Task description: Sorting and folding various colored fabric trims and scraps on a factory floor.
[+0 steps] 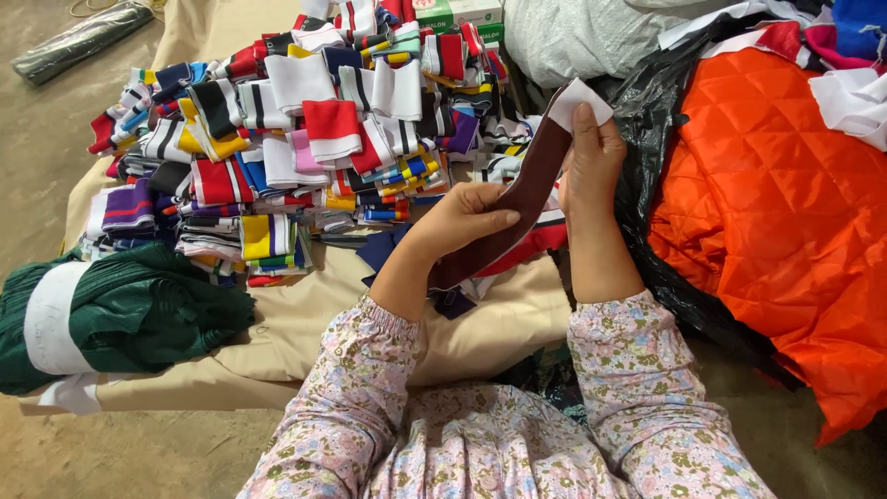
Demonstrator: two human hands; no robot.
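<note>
Floral sleeves (360, 407) lead to both hands: the left hand (459, 220) pinches the maroon knit strip (527, 194) at its middle, the right hand (591, 157) grips its white upper end, beside piled striped ribbing (296, 139)

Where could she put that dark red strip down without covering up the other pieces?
Bare beige cloth lies between the green bundle and her left hand; more shows below the maroon strip held by her right hand. The pile of striped pieces is crowded. The orange quilted fabric and black plastic fill the right.
</note>
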